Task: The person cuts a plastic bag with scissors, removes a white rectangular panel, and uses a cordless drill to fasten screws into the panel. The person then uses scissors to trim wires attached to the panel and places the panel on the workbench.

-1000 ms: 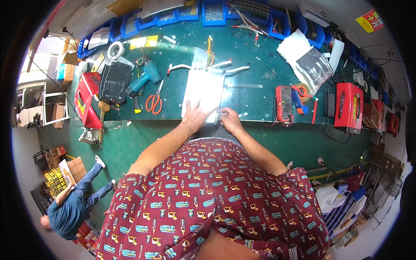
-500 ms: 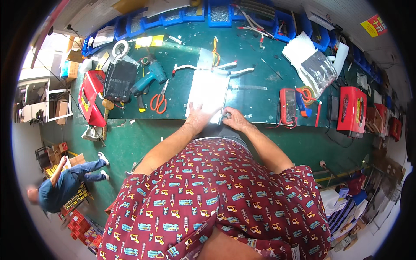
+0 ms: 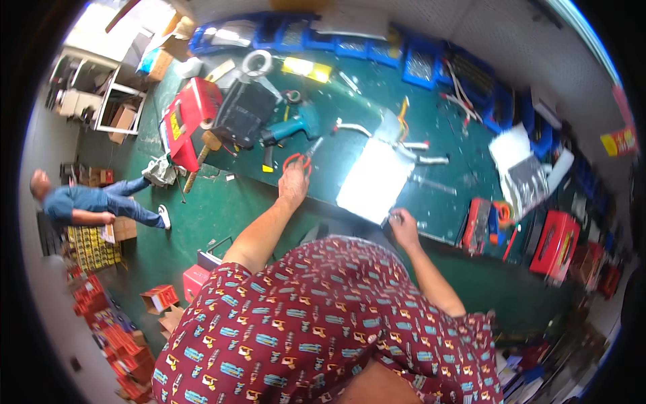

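On the green workbench (image 3: 316,192), my left hand (image 3: 293,186) is at the orange-handled scissors (image 3: 315,148), its fingers closed around the lower part of the handles. The blades point away, beside a teal cordless drill (image 3: 296,126). A bright white flat panel (image 3: 375,178) lies at the bench's front edge, with glare over its surface. White cable ends (image 3: 432,159) and orange-yellow wires (image 3: 404,114) show at its far side. My right hand (image 3: 405,229) is closed near the panel's near right corner, its fingertips on something small and greyish that I cannot make out.
At left are a black case (image 3: 243,114), a red box (image 3: 192,121), a mallet (image 3: 202,158) and a tape roll (image 3: 257,63). At right sit a red multimeter (image 3: 476,225) and another red box (image 3: 555,246). Blue bins (image 3: 420,67) line the back. A person (image 3: 87,202) stands at far left.
My left hand has left the white panel and moved left to the scissors. My right hand stays by the panel's near corner. The whole view has turned and shifted.
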Demonstrator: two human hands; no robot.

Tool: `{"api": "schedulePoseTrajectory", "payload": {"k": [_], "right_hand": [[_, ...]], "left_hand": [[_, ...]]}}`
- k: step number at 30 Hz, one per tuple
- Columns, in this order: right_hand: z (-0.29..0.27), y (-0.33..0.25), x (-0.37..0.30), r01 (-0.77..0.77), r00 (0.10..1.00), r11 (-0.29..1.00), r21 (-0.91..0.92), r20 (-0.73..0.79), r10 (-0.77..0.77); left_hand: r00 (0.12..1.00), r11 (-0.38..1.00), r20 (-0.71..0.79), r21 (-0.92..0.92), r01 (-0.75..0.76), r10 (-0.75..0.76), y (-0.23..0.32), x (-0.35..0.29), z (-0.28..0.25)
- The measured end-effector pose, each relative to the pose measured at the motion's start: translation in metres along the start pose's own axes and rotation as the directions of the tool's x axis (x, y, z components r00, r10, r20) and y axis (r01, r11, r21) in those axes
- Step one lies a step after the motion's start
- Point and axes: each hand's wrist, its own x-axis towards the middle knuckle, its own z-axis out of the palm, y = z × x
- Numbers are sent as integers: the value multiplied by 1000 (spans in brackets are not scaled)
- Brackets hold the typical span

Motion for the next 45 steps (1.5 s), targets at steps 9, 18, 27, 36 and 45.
{"api": "schedulePoseTrajectory", "payload": {"k": [9,18,27,36,45], "right_hand": [[-14,-8,-9,-320,940,947,1,124,317],[-46,-6,12,-286,900,930,-232,269,344],[-60,2,42,31,805,957,-288,575,147],[-76,21,44,325,809,908,-263,574,-123],[-77,19,40,290,836,872,-394,547,-31]], "left_hand": [[993,999,108,24,34,-37,-33,24,26],[979,856,116,-476,201,-165,-33,-55,16],[997,968,-66,-246,-48,33,22,-196,53],[998,991,64,-136,14,-6,122,-245,90],[989,995,128,70,68,-77,160,-230,111]]}}
